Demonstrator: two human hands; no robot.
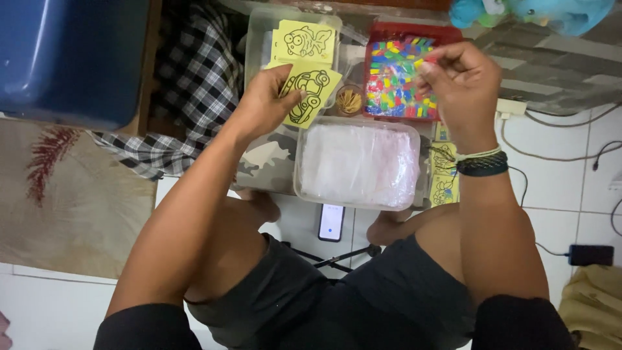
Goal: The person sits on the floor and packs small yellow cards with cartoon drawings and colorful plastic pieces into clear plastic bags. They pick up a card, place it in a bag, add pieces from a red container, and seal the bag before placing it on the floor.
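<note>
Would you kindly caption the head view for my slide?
Left hand holds a yellow car card; right hand pinches a small piece over a red tray of coloured bits.

Person seated, bare knees apart, dark shorts, dark short sleeves at bottom edge. Left arm bare, stretched forward and up from lower left, elbow nearly straight. Left hand palm down, wrist slightly bent, fingers curled closed in flat pinch, thumb on top. Right arm bare, forearm rising steeply from lower right, wrist wearing dark braided band plus thin pale band. Right hand raised, back toward camera, fingertips bunched together in fine pinch, pointing left. Hands well apart
</note>
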